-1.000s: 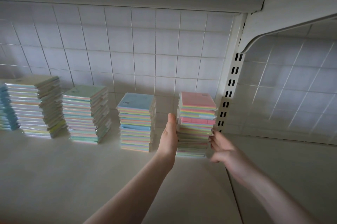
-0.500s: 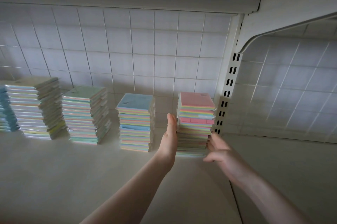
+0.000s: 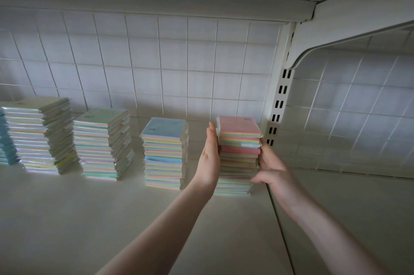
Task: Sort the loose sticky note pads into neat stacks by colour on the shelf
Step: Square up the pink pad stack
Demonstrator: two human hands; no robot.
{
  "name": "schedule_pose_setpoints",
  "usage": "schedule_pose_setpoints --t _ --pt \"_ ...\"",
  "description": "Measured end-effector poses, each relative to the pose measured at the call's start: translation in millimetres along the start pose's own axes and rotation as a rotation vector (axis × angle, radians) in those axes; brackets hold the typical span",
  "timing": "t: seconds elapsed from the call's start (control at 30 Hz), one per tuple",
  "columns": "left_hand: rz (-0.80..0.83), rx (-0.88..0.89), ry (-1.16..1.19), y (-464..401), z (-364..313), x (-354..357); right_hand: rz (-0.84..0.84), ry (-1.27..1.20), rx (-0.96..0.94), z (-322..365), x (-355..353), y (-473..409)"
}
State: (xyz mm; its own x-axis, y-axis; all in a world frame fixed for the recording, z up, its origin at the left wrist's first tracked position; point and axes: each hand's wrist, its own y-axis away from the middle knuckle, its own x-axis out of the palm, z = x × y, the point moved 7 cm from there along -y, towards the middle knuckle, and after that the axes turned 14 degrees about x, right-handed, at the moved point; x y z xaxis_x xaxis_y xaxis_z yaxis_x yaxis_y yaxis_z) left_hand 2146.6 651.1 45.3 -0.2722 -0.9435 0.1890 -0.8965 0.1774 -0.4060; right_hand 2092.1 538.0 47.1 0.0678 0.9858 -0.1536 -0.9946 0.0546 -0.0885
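Standing tall near the right end of the shelf (image 3: 112,218), the pink stack (image 3: 238,156) is many thin wrapped pads piled loose, so it likely handles as a light but wobbly column: each pad is fairly stiff, yet the glossy wrap probably lets layers slide. Its top pads sit slightly proud of those below, and the lower layers step inward, so the column is not quite square. The left hand (image 3: 209,158) lies flat and straight-fingered against the stack's left face, pressing and grasping nothing. The right hand (image 3: 272,168) touches the right face about halfway up, fingers loosely bent against the pad edges; whether it pinches any pad cannot be told, since the fingertips are hidden behind the stack. Squeezing evenly from both side faces, low as well as high, seems the safest hold; lifting by the top would probably shear the pile.

Just left, with a clear gap, stands the blue stack (image 3: 164,153), then the green stack (image 3: 103,143) and a yellowish stack (image 3: 35,137), and a further blue pile (image 3: 6,147) at the frame's edge. Close behind on the right rises the slotted upright (image 3: 279,104), leaving little room that way. A seam (image 3: 280,225) in the shelf runs forward just right of the pink stack. Forward, toward the person, the shelf gives broad room for sliding.
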Motion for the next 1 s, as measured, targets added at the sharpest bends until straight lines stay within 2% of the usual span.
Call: schedule_pose_setpoints --t 0.33,0.47,0.57,1.0 --pt "0.029 0.033 -0.075 -4.8 5.7 -2.9 0.009 0.117 0.029 -1.9 6.2 4.1" --pt "0.028 -0.027 -0.054 -10.1 12.7 -4.8 -0.006 0.061 0.049 -1.6 -4.0 1.9" --pt "-0.031 -0.043 -0.006 -15.9 7.6 -7.9 -0.082 0.015 0.109 -3.3 -20.7 -8.1" --pt "-0.011 -0.007 -0.062 -18.9 -12.6 -1.1 -0.044 0.119 0.007 5.5 -8.8 -17.8"
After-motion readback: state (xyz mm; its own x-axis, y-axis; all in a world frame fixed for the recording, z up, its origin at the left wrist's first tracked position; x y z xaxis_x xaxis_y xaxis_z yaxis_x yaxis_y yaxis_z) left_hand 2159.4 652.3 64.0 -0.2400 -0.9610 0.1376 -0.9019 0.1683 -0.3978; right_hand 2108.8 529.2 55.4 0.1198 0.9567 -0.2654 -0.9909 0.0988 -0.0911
